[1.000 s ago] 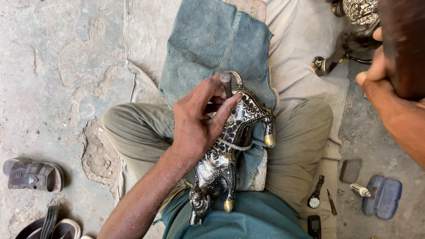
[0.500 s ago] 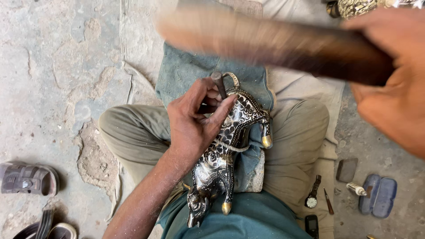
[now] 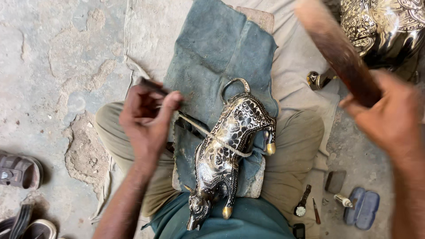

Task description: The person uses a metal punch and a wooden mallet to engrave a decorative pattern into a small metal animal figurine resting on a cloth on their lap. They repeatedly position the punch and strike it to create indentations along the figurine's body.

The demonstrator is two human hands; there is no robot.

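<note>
Black engraved bull figurine [image 3: 230, 150] on lap; left grip [image 3: 148, 119] pinches chisel [image 3: 152, 85], right [image 3: 389, 119] clasps mallet [image 3: 338, 51].

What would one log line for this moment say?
left hand: grips thin metal tool, off the figurine | right hand: raised, gripping wooden mallet | black engraved animal figurine: on lap, cord across

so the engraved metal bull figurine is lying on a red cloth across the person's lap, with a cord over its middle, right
Not quite: the cloth is blue-grey, not red, as the head view shows. The rest holds: the engraved metal bull figurine lies on it across the person's lap, with a cord over its middle.
</note>
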